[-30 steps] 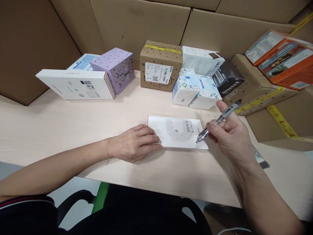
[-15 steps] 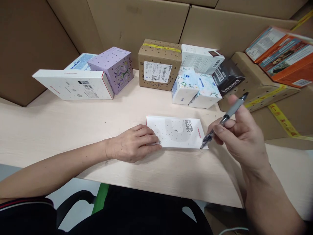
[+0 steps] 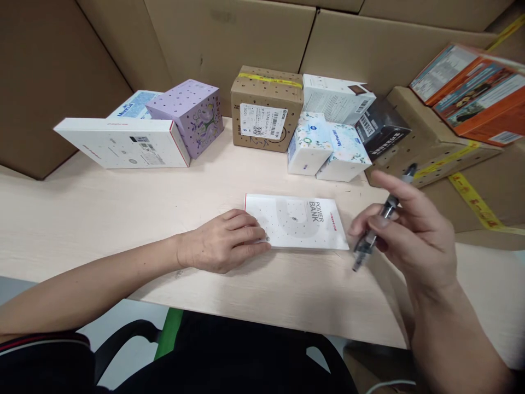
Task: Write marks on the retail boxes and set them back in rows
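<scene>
Cardboard walls (image 3: 229, 38) close in a pale wooden table (image 3: 102, 208). At far left, a long white box (image 3: 123, 143) lies toward the back, with bare tabletop in front of it. The left hand (image 3: 221, 241) rests flat, fingers loosely spread, covering the left end of the power bank box (image 3: 299, 221) mid-table. Just right of the box's near corner, the right hand (image 3: 414, 235) pinches a motion-blurred pen (image 3: 363, 250), tip down. Orange boxes (image 3: 471, 93) are cut off at the right edge.

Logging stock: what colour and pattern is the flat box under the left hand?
Flat box: white, small dark dots, red left edge; head view.
</scene>
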The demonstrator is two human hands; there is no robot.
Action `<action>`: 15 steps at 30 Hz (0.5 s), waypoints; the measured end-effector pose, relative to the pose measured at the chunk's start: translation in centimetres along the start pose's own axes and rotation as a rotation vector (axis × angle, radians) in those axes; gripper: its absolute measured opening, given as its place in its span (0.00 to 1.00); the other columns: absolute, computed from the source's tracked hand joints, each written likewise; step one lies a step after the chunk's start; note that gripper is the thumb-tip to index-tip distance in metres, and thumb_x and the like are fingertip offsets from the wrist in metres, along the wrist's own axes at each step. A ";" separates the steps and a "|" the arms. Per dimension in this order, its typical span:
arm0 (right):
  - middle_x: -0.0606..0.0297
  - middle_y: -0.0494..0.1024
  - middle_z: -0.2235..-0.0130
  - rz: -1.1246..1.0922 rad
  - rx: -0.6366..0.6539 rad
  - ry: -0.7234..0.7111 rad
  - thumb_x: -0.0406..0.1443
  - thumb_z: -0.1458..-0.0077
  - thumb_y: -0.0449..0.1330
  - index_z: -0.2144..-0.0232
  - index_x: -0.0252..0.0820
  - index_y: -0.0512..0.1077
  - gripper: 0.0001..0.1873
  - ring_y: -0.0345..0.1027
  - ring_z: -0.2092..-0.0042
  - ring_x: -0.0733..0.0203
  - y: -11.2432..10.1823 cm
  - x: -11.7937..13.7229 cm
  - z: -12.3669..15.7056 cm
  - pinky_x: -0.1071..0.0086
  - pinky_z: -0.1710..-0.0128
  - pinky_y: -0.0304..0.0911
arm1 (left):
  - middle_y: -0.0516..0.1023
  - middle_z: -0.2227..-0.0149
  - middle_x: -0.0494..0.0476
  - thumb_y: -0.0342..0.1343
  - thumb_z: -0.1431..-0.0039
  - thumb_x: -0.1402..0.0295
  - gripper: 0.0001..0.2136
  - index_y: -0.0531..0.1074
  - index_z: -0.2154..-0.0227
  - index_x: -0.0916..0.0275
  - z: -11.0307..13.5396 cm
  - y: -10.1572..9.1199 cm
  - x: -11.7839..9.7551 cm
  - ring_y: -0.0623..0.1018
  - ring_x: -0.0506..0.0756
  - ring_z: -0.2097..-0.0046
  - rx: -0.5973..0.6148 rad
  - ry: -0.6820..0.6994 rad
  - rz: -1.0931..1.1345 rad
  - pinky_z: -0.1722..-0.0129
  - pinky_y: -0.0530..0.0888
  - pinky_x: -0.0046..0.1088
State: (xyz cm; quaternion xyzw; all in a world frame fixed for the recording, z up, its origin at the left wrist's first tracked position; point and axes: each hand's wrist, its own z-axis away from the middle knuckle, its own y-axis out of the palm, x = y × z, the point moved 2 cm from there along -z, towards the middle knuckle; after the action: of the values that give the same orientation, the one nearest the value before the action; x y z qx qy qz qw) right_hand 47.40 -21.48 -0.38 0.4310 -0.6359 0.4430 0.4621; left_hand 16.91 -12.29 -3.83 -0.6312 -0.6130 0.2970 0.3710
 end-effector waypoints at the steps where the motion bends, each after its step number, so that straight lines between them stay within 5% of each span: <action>1: 0.62 0.82 0.70 -0.080 0.034 0.012 0.52 0.47 0.70 0.43 0.55 0.74 0.30 0.69 0.78 0.58 0.0 -0.1 -0.1 0.63 0.78 0.64 | 0.82 0.55 0.62 0.55 0.33 0.73 0.11 0.74 0.50 0.67 0.0 0.0 0.0 0.78 0.60 0.53 -0.001 0.002 -0.001 0.53 0.79 0.40; 3: 0.54 0.86 0.62 -0.227 0.130 0.008 0.62 0.57 0.71 0.51 0.50 0.78 0.37 0.75 0.73 0.52 0.4 -0.1 -0.2 0.55 0.71 0.71 | 0.82 0.55 0.62 0.55 0.33 0.73 0.11 0.75 0.50 0.66 -0.1 0.0 0.0 0.78 0.60 0.53 -0.001 0.003 -0.005 0.53 0.79 0.40; 5: 0.55 0.87 0.63 -0.282 0.146 -0.036 0.58 0.61 0.75 0.58 0.49 0.78 0.32 0.77 0.72 0.52 1.0 0.0 -0.1 0.57 0.70 0.72 | 0.82 0.55 0.62 0.55 0.33 0.73 0.11 0.75 0.50 0.67 -0.1 0.0 0.0 0.79 0.60 0.53 0.000 0.003 -0.011 0.54 0.79 0.40; 7: 0.62 0.84 0.73 -0.241 0.091 -0.020 0.50 0.47 0.72 0.63 0.48 0.77 0.16 0.71 0.78 0.59 1.8 0.1 0.2 0.65 0.78 0.65 | 0.82 0.55 0.62 0.56 0.33 0.74 0.11 0.74 0.50 0.67 -0.1 0.1 -0.1 0.78 0.60 0.53 -0.004 0.002 -0.016 0.54 0.79 0.40; 9: 0.66 0.78 0.79 -0.176 0.071 0.038 0.51 0.36 0.61 0.61 0.47 0.78 0.15 0.63 0.82 0.64 2.8 0.0 0.4 0.68 0.81 0.58 | 0.82 0.55 0.62 0.55 0.33 0.74 0.10 0.74 0.51 0.65 -0.1 0.1 -0.1 0.78 0.60 0.53 -0.006 -0.007 -0.022 0.53 0.79 0.40; 12: 0.65 0.77 0.75 -0.040 0.032 0.102 0.56 0.35 0.57 0.57 0.45 0.79 0.24 0.65 0.76 0.64 4.0 -0.6 0.3 0.68 0.78 0.60 | 0.82 0.55 0.62 0.56 0.34 0.74 0.11 0.74 0.50 0.65 -0.1 0.2 -0.2 0.78 0.60 0.52 -0.004 -0.017 -0.024 0.52 0.78 0.40; 15: 0.66 0.77 0.71 0.002 0.012 0.128 0.52 0.37 0.61 0.60 0.47 0.76 0.17 0.68 0.73 0.64 4.9 -1.7 -0.4 0.69 0.75 0.63 | 0.82 0.55 0.62 0.57 0.34 0.74 0.11 0.74 0.50 0.65 -0.1 0.3 -0.3 0.78 0.60 0.52 -0.010 -0.012 -0.025 0.52 0.78 0.40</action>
State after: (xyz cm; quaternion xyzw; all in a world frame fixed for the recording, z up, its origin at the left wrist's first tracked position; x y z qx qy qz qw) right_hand 43.11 -19.69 -2.73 0.4040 -0.6027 0.4740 0.4988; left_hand 17.14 -12.55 -4.04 -0.6233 -0.6246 0.2933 0.3679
